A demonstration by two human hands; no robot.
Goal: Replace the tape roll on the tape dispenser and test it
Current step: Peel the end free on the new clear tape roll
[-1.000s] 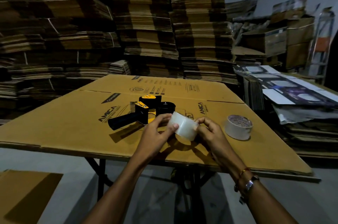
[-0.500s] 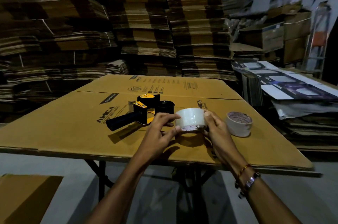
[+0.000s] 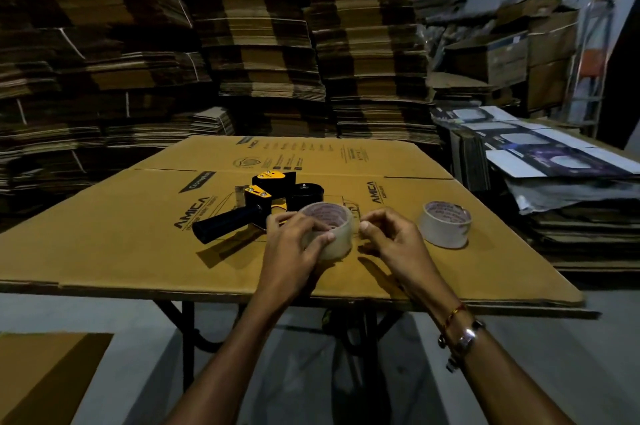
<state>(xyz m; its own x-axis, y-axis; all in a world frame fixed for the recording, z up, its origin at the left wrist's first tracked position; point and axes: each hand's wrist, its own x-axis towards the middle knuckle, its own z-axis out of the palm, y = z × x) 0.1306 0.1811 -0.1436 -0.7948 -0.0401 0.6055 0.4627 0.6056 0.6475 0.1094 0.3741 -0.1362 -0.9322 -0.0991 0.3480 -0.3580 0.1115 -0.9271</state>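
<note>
A clear tape roll [image 3: 333,227] is held just above the cardboard, its open core facing up. My left hand [image 3: 294,244] grips its near side. My right hand [image 3: 388,237] sits just right of the roll, thumb and forefinger pinched together close to its edge; whether they hold the tape's end I cannot tell. The black and yellow tape dispenser [image 3: 258,206] lies on its side behind my left hand, handle pointing left, its black hub bare. A second, white tape roll [image 3: 445,228] stands flat to the right.
A flattened cardboard box [image 3: 104,234] printed AMICA covers a table with black metal legs. Tall stacks of flat cardboard [image 3: 259,43] fill the back. Printed flat cartons [image 3: 554,161] are piled on the right. Another cardboard sheet [image 3: 41,376] lies at lower left.
The roll has turned from tilted on edge to core-up and lower. My right hand has come off the roll's side and now pinches next to it.
</note>
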